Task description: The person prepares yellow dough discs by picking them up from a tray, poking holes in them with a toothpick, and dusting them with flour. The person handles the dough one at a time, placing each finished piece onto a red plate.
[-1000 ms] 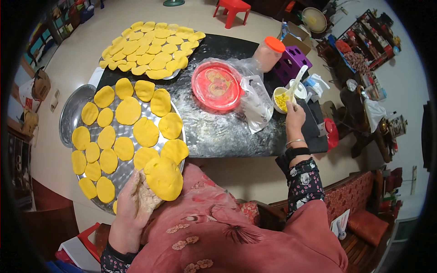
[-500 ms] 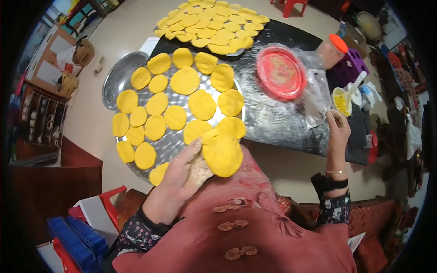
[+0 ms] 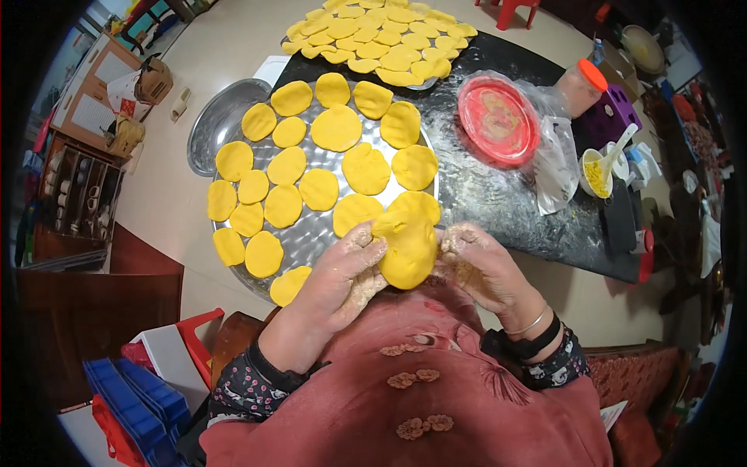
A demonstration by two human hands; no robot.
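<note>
A flat yellow dough disc (image 3: 410, 253) with a pinched, folded upper edge is held up in front of my body. My left hand (image 3: 350, 272), dusted with flour, closes on its left side with the thumb at the edge. My right hand (image 3: 484, 268), also floury, has curled fingers at the disc's right edge; the far fingertips are partly hidden. Just beyond both hands lies a round metal tray (image 3: 299, 233) carrying many similar yellow dough discs (image 3: 318, 190), spread mostly in one layer.
On the floury black table (image 3: 482, 210) stand a red round lid (image 3: 498, 121), a clear plastic bag (image 3: 555, 167), an orange-capped jar (image 3: 582, 87) and a bowl of yellow bits (image 3: 596, 176) with a white spoon. A second dough-covered tray (image 3: 381, 39) lies farther back. A metal basin (image 3: 222, 128) adjoins the near tray.
My right hand has come from near the bowl and bag, leftward and nearer to me, up to the dough disc. The left hand still holds the disc. The view has shifted slightly.
</note>
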